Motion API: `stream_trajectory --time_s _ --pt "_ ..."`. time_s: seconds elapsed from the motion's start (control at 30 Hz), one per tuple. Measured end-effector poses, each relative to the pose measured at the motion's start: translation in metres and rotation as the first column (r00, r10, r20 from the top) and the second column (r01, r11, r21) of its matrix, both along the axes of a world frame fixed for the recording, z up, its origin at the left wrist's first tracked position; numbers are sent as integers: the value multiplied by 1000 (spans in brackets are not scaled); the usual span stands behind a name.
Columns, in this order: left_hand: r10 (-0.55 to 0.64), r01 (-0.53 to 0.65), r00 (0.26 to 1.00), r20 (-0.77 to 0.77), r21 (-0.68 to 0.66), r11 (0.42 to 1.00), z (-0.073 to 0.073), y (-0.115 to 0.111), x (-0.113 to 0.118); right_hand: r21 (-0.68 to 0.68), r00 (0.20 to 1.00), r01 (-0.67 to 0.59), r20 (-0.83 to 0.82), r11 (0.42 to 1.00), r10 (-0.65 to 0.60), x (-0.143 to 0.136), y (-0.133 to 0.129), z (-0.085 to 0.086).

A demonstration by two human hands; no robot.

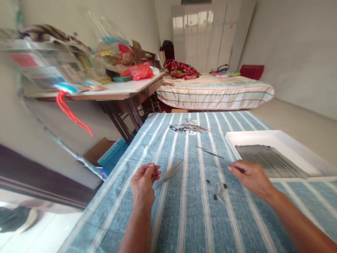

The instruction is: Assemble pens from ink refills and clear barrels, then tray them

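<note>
My left hand is above the cloth with thumb and forefinger pinched together and the other fingers loosely curled. What it pinches, if anything, is too fine to see. Close beside it lie clear, thin plastic tubes or sleeves. My right hand is closed in a pinch near the white tray; a dark bit shows under its fingers but I cannot make it out. A thin dark rod lies between the hands, farther out. Nearer me are small black pieces and small clear pieces.
A blue striped cloth covers the table. At its far side is a pile of thin dark pieces. The white tray on the right holds a row of grey rods. A cluttered side table stands left, a bed beyond.
</note>
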State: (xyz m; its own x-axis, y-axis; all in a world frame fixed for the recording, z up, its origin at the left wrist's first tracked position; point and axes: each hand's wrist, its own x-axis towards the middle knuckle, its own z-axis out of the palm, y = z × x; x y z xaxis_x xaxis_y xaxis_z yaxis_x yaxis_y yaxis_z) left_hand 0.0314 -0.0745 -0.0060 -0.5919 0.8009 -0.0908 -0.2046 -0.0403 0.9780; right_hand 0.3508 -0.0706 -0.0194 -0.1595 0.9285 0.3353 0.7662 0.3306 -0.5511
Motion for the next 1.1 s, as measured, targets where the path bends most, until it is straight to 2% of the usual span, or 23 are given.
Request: stream_trajectory --time_s 0.13,0.33,0.5,0.6,0.63,0.7,0.77,0.8,0.87,0.93,1.1 --pt "-8 8 1000 -27 -18 1000 -1 0 0 -89 992 -122 -25 989 121 -27 15 -16" --pt "17 -17 999 -52 -14 1000 -2 0 -4 -74 988 -111 -113 991 102 -29 21 -47" --pt "32 -36 989 -141 -25 999 -4 -1 -2 -70 977 -102 -193 992 87 -25 17 -52" --pt "-29 11 945 -326 -57 998 -10 0 5 -88 974 -101 -211 991 80 -25 17 -53" --pt "-65 41 901 -429 -65 997 -13 -1 8 -93 973 -102 -217 990 80 -24 18 -53" --pt "-147 129 741 -655 -77 989 -19 -2 15 -100 970 -104 -231 990 79 -24 18 -54" --pt "-207 217 509 -835 -109 970 -24 -3 22 -106 966 -105 -248 989 76 -24 18 -54" --pt "-234 247 389 -891 -144 958 -26 -3 26 -109 963 -102 -258 989 71 -24 18 -54" --pt "-286 265 209 -935 -227 937 -29 -4 32 -114 959 -93 -278 989 58 -25 17 -53" --pt "-337 236 96 -936 -308 922 -29 -3 37 -120 954 -84 -297 989 45 -25 16 -51" --pt "-481 63 -97 -871 -488 871 -22 -1 42 -118 949 -69 -314 991 29 -24 18 -50"
